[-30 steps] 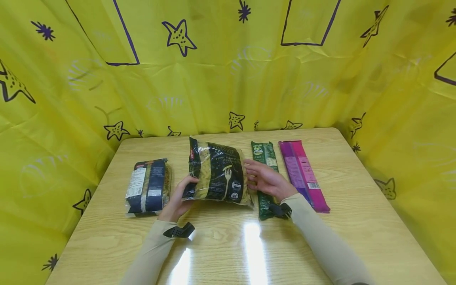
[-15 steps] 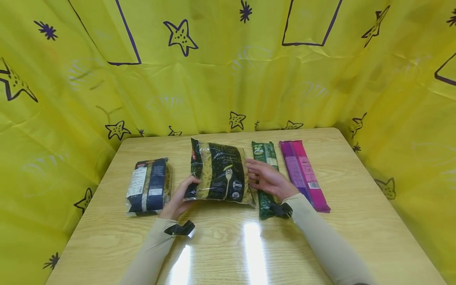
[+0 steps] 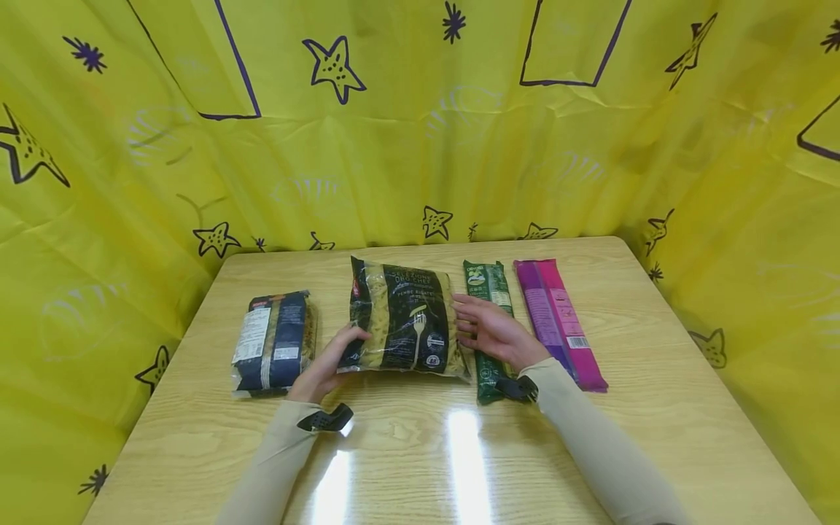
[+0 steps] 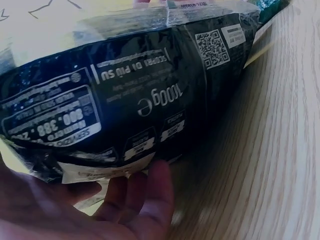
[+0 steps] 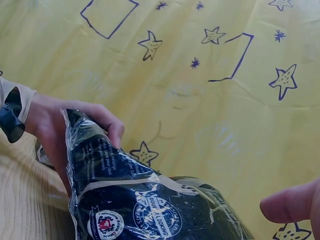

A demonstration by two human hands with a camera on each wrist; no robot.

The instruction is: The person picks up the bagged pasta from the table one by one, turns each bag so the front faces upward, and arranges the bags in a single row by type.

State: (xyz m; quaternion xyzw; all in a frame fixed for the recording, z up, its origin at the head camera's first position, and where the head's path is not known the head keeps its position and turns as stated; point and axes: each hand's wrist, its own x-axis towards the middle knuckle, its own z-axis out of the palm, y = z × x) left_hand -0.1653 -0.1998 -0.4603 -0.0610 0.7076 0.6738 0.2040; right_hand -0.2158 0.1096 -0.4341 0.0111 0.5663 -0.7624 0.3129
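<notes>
A black see-through bag of penne pasta [image 3: 420, 321] is held up over the middle of the table, its fork-printed front facing me. My left hand [image 3: 326, 362] grips its lower left corner, thumb on the front. In the left wrist view, that hand's fingers [image 4: 159, 195] reach under the bag's dark lower side. My right hand [image 3: 492, 332] is at the bag's right edge, fingers loosely extended and fingertips right at the plastic. The right wrist view shows the right thumb [image 5: 287, 204] apart from the bag.
On the light wooden table [image 3: 394, 452], a dark blue pasta packet [image 3: 272, 343] lies to the left. A long green packet [image 3: 488, 375] lies partly behind my right hand, with a pink and purple packet [image 3: 558, 321] farther right. Yellow patterned curtains [image 3: 394, 146] enclose the table.
The bag's top edge has dipped very slightly and its front has tipped a little. Both hands stay almost in place, and the other packets have not moved.
</notes>
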